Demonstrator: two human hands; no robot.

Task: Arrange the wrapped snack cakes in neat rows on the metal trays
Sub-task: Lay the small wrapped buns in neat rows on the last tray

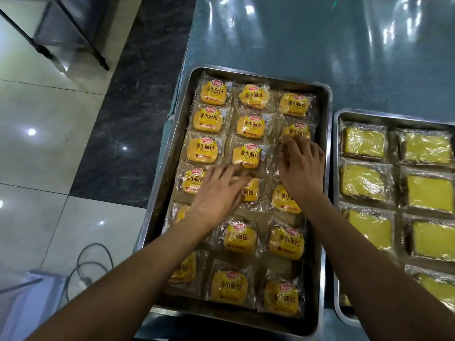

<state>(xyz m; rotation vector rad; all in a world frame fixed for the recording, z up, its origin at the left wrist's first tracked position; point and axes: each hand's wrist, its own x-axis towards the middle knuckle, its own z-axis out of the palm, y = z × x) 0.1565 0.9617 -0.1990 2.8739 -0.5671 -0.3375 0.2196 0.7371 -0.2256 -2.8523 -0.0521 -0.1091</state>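
A metal tray holds several orange wrapped snack cakes in three columns, for example one at the far left. My left hand lies flat on the middle of the tray, fingers spread, pressing on a middle-column cake. My right hand rests palm down on the right column, fingertips curled on the wrapper of a cake. A second metal tray to the right holds several pale yellow wrapped cakes, such as one at its far left, in rows.
Both trays sit on a shiny blue-green table whose left edge runs beside the first tray. Tiled floor lies to the left, with a grey cable and a metal rack's legs.
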